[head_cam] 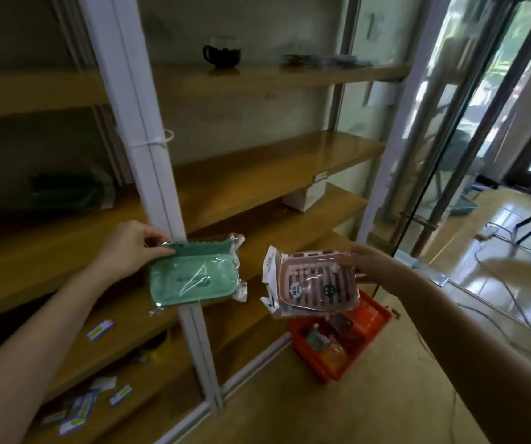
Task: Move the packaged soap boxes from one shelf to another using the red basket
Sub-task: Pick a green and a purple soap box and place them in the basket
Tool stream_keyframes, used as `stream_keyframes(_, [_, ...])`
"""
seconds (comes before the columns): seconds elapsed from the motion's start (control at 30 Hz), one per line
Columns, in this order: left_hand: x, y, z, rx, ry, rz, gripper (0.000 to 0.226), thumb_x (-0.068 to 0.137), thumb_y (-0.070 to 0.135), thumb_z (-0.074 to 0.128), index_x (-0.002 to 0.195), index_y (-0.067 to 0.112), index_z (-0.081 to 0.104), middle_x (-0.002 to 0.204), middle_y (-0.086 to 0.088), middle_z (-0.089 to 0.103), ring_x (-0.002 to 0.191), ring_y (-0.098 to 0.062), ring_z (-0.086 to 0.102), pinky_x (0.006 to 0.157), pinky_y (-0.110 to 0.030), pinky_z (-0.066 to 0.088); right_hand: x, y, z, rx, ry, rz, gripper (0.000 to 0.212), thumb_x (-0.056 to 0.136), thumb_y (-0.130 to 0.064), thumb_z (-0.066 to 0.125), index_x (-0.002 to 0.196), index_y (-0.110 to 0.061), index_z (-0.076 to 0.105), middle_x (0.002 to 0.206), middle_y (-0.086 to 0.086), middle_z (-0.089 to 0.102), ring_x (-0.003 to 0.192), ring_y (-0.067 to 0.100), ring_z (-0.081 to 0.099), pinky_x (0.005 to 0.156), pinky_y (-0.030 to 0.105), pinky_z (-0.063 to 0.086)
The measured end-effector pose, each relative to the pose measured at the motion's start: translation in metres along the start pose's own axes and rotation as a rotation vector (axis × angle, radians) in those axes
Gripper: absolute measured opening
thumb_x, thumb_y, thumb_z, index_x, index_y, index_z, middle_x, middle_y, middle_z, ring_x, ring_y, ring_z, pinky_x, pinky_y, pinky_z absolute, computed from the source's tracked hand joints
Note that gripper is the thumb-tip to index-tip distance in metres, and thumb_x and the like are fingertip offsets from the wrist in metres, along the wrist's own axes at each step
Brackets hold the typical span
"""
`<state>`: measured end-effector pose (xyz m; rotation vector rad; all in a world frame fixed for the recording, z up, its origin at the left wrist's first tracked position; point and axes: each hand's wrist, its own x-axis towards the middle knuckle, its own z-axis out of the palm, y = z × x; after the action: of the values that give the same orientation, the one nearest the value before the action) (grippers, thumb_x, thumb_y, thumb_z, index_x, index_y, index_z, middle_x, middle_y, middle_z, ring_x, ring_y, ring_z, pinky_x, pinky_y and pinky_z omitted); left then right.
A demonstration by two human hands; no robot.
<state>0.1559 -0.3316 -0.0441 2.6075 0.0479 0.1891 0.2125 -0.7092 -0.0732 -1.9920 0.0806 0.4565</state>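
My left hand [129, 246] pinches the top edge of a green soap box [190, 277] in clear wrapping, held in the air in front of the wooden shelves. My right hand [368, 262] grips the right side of a pink soap box [315, 283], also wrapped in plastic, held above the red basket [373, 318]. The basket stands on the floor beside the shelf unit and holds several more packaged boxes, partly hidden by the pink one.
Wooden shelves [257, 174] fill the left and centre, split by a white upright post [158, 174]. A dark cup [222, 54] stands on the upper shelf, a white box [305, 197] on a lower one. Loose labels [99, 330] lie on the low shelves. A glass door [469, 129] is at right.
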Motion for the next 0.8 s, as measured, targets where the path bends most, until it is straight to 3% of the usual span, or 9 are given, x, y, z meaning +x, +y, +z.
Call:
stream_keyframes(0.17, [0.036,0.054,0.064,-0.011,-0.011,0.016,0.019,0.078,0.02,0.071,0.096,0.014,0.072,0.091,-0.002,0.068,0.088,-0.017,0.059,0.082,-0.041,0.05,0.015,0.039,-0.058,-0.002,0.065,-0.003,0.005,0.091,-0.015,0.055,0.092,-0.01,0.056,0.085,0.006,0.057,0.073,0.015,0.055,0.066,0.025,0.046])
stream_keyframes(0.23, [0.052,0.076,0.09,0.003,-0.03,0.026,0.018,0.079,0.022,0.07,0.096,0.015,0.072,0.087,0.003,0.064,0.085,-0.016,0.055,0.076,-0.036,0.047,0.027,0.057,-0.082,0.005,0.098,0.022,0.004,0.09,-0.017,0.058,0.091,-0.013,0.058,0.09,0.008,0.06,0.081,0.019,0.059,0.076,0.032,0.051])
stream_keyframes(0.3, [0.07,0.096,0.115,0.016,-0.054,0.036,0.018,0.079,0.022,0.07,0.096,0.016,0.072,0.085,0.006,0.06,0.085,-0.016,0.053,0.078,-0.04,0.045,0.042,0.077,-0.105,0.004,0.14,0.065,0.017,0.086,-0.021,0.062,0.101,-0.012,0.059,0.098,0.012,0.063,0.092,0.025,0.062,0.084,0.039,0.052])
stream_keyframes(0.37, [0.089,0.115,0.141,0.025,-0.087,0.026,0.019,0.08,0.022,0.07,0.097,0.015,0.072,0.087,0.006,0.061,0.089,-0.015,0.054,0.085,-0.043,0.046,0.059,0.094,-0.128,0.011,0.159,0.101,0.035,0.083,-0.025,0.066,0.113,-0.009,0.057,0.105,0.015,0.064,0.099,0.029,0.063,0.078,0.036,0.053])
stream_keyframes(0.47, [0.121,0.138,0.18,0.035,-0.147,0.011,0.021,0.08,0.02,0.069,0.1,0.015,0.07,0.096,0.002,0.067,0.097,-0.016,0.058,0.088,-0.04,0.049,0.089,0.117,-0.164,0.021,0.154,0.136,0.042,0.082,-0.024,0.067,0.118,-0.007,0.056,0.109,0.017,0.064,0.099,0.029,0.064,0.064,0.028,0.052])
stream_keyframes(0.8, [0.216,0.219,0.289,0.049,-0.149,-0.076,0.018,0.081,0.021,0.068,0.099,0.019,0.071,0.105,0.001,0.068,0.091,-0.009,0.051,0.082,-0.032,0.047,0.173,0.164,-0.302,-0.163,0.17,0.12,0.025,0.087,-0.024,0.061,0.109,-0.011,0.056,0.098,0.009,0.064,0.082,0.017,0.063,0.057,0.023,0.048])
